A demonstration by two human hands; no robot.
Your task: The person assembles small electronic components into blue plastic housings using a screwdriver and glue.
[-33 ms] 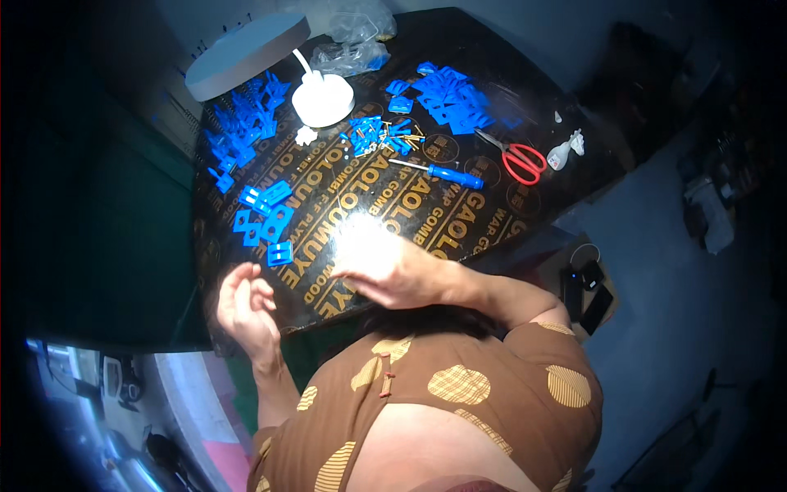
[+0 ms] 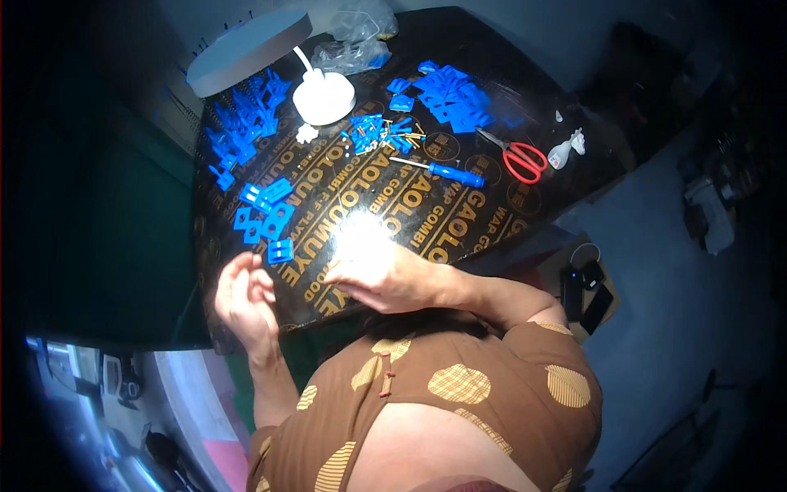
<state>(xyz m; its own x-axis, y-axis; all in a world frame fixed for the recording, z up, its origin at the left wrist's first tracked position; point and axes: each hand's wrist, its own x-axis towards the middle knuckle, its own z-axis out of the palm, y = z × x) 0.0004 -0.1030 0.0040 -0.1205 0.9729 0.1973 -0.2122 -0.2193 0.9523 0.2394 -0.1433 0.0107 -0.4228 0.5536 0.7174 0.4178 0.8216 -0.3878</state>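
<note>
Bench of dark gold-lettered board (image 2: 459, 215), with bare left hand (image 2: 247, 299) near its seven o'clock edge and bare right hand (image 2: 381, 275) at six.
The left hand's fingers are parted, loosely curled; a square blue plastic piece (image 2: 280, 251) lies just beside them, at one o'clock. White glare hides the right fingertips, so their grip cannot be told; a blue-handled metal screwdriver (image 2: 455, 175) lies at one o'clock from that hand.

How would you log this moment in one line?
left hand: near blue rectangular plastic piece | right hand: partly lost in glare | blue-handled metal screwdriver: lying on black, gold-lettered table
</note>
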